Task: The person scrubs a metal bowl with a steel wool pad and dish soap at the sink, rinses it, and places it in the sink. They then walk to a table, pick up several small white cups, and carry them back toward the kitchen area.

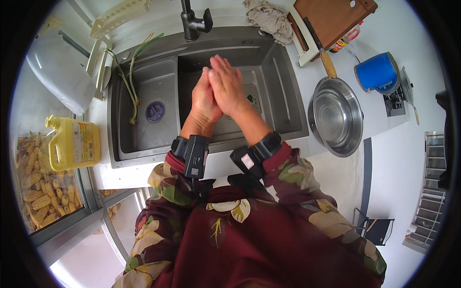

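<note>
My left hand (204,96) and my right hand (227,84) are pressed palm to palm above the larger basin of a dark double sink (277,90). No object shows between them, though the palms are hidden. The fingers point towards the black faucet (191,23) at the back rim; the right fingertips are slightly blurred. Two green onions (132,82) with roots lie in the smaller left basin, beside a purple drain plug (155,111). Small green bits (251,98) lie at the drain of the larger basin.
Left of the sink stands a yellow plastic jug (74,144). On the right are steel basins (336,117), a knife (326,59), a brown cutting board (335,18) and a blue pot (377,72). A crumpled cloth (269,21) lies behind the sink; corn cobs (45,198) show behind glass.
</note>
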The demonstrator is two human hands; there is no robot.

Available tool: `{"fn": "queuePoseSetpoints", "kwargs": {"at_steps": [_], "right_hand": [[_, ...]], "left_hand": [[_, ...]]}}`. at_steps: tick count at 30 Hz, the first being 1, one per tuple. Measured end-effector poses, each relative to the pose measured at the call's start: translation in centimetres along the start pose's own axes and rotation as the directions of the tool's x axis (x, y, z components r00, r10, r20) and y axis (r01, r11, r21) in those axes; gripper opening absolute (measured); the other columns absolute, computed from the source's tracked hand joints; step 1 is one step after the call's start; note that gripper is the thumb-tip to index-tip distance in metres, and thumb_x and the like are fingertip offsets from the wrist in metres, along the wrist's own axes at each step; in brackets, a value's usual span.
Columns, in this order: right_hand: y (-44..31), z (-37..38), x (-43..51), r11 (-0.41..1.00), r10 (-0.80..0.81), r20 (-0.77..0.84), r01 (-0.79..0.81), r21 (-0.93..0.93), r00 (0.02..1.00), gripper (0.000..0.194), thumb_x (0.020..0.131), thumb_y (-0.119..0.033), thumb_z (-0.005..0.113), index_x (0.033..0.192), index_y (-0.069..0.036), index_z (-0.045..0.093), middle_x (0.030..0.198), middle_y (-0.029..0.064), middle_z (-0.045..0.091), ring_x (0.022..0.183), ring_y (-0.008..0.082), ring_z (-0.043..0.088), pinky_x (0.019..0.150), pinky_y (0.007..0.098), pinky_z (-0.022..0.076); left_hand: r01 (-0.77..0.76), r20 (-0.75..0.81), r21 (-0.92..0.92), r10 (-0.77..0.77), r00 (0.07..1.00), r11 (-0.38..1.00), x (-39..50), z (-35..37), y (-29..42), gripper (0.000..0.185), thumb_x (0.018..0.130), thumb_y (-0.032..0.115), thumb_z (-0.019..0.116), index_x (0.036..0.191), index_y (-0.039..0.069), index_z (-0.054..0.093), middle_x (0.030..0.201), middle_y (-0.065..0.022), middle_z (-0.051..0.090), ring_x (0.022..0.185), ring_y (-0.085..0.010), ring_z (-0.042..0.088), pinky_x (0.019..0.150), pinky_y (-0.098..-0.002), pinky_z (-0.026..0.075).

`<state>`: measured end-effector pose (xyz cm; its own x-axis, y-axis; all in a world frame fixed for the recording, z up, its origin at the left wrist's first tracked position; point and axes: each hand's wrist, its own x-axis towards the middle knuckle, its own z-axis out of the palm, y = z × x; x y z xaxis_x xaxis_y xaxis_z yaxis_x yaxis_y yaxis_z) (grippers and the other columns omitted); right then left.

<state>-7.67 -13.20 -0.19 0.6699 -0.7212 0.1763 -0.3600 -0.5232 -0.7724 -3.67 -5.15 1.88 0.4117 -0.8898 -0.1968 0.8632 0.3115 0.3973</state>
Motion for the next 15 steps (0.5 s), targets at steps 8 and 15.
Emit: {"fn": "queuePoseSetpoints", "kwargs": {"at_steps": [8,15], "right_hand": [[-2.6,0.9,-1.9,0.968,-0.077,-0.235,0.016,-0.25,0.969,0.05,0.091,-0.036,0.036,0.132,-0.008,0.04,0.138,0.0146,0.036,0.129,0.0303,0.03,0.105,0.0487,0.017],[-2.2,-3.1,-2.6,0.955,-0.273,0.02,0.269,0.125,0.962,0.051,0.092,-0.035,0.039,0.133,-0.006,0.038,0.139,0.0133,0.036,0.132,0.0276,0.027,0.108,0.0458,0.0134]], "left_hand": [[-0.039,-0.069,0.021,0.04,0.997,0.999,0.0,0.2,-1.6,0.055,0.094,0.046,0.031,0.131,0.005,0.037,0.135,-0.0143,0.038,0.124,-0.03,0.037,0.105,-0.0442,0.027],[0.054,-0.123,-0.018,-0.055,0.991,0.998,0.2,2.2,-1.8,0.054,0.094,0.045,0.033,0.131,0.006,0.037,0.133,-0.0127,0.041,0.122,-0.0284,0.039,0.102,-0.0439,0.031]]}}
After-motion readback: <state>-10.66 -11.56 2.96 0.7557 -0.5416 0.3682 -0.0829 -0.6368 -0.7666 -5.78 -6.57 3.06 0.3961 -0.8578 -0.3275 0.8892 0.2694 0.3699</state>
